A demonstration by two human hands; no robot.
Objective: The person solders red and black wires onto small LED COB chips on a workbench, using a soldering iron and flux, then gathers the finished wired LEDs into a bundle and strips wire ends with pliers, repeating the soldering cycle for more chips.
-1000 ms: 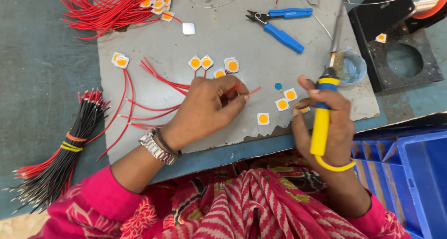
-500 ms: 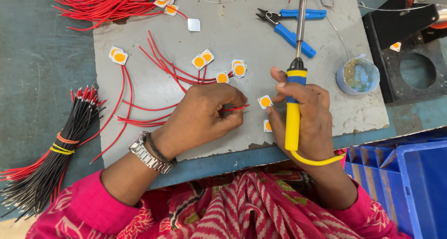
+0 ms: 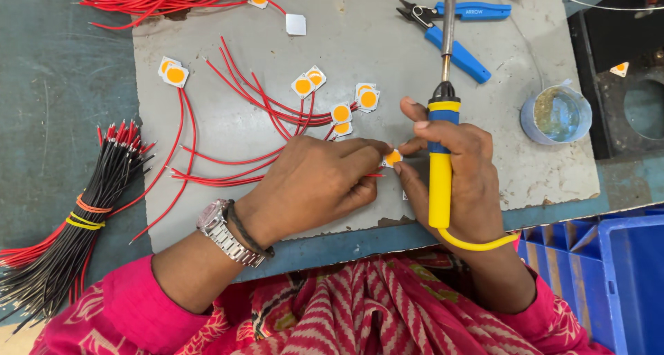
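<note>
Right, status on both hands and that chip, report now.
Left hand pinching a red wire at the small orange square chip. Right hand gripping the yellow-handled soldering iron, fingertips steadying the chip. Finished chips and blue cutters lie clear behind.

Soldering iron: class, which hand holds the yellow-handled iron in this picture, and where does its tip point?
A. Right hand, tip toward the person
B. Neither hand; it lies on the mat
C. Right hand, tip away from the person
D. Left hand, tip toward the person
C: the right hand grips the soldering iron by its yellow handle, the metal shaft running up toward the blue cutters, away from the person.
</note>
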